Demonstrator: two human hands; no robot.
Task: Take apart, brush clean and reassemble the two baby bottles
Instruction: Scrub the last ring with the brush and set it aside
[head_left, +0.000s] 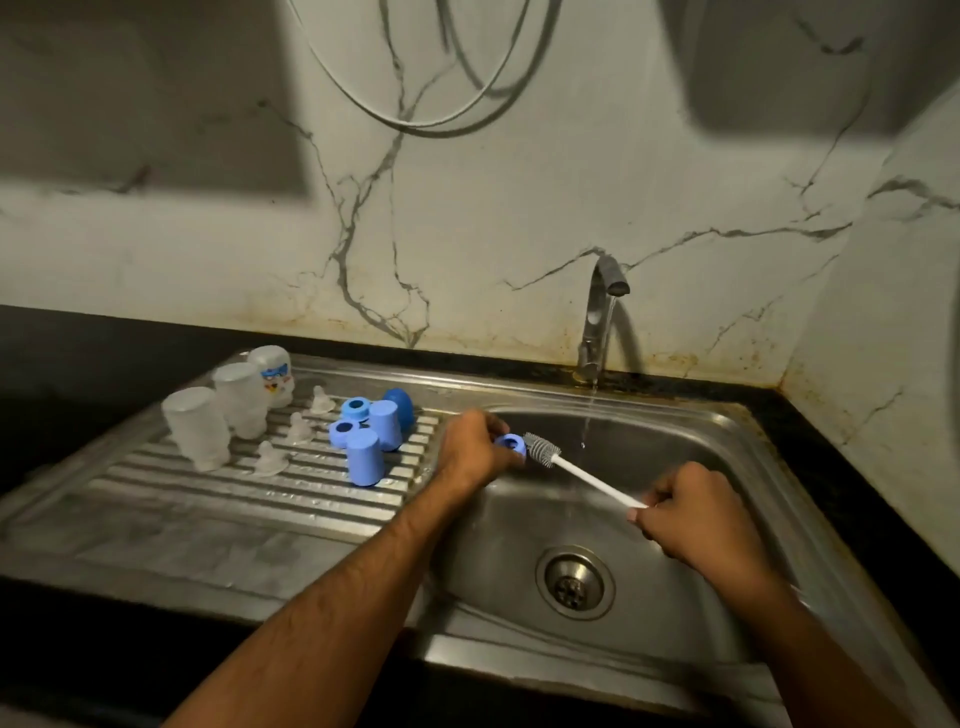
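My left hand (470, 448) grips a blue screw ring (510, 444) over the left edge of the sink basin (727, 467). My right hand (691, 512) pinches the white handle of a bottle brush (576, 470), whose grey bristle head touches the ring. On the ribbed drainboard (208, 499) stand three upside-down clear bottle bodies (196, 428), one with a printed picture (274, 375). Beside them lie clear teats (270, 460), two blue rings (343, 432) and blue caps (363, 457).
A thin stream of water runs from the steel tap (597, 322) into the basin. The drain strainer (574, 582) sits at the basin's middle. A marble-patterned wall rises behind, with a cable loop hanging high. Dark countertop surrounds the sink.
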